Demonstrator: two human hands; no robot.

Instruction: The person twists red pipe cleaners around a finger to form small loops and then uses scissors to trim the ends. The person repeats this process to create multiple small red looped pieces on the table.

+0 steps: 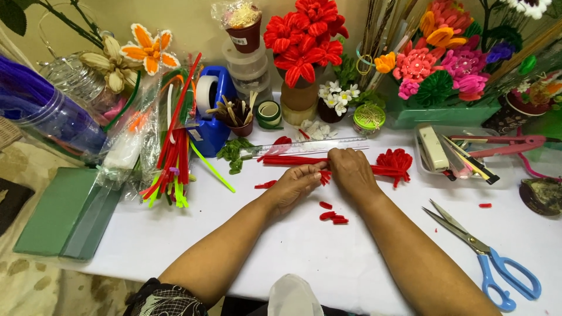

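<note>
My left hand (295, 184) and my right hand (350, 169) meet at the middle of the white table (304, 251), both pinching a small red pipe-cleaner piece (324, 177). Just beyond my fingers lie long red pipe cleaners (290, 160) and a finished red pipe-cleaner flower (396, 162) at the right. A clear ruler (304, 147) lies behind them. Short red cut bits (331, 216) lie near my wrists, with one more red bit (265, 185) left of my left hand.
Blue-handled scissors (486, 251) lie at the right. A clear tray of tools (462, 155) sits behind them. A bundle of coloured pipe cleaners (172, 158) lies at the left, beside a blue tape dispenser (211, 111). Pots of handmade flowers (304, 41) line the back.
</note>
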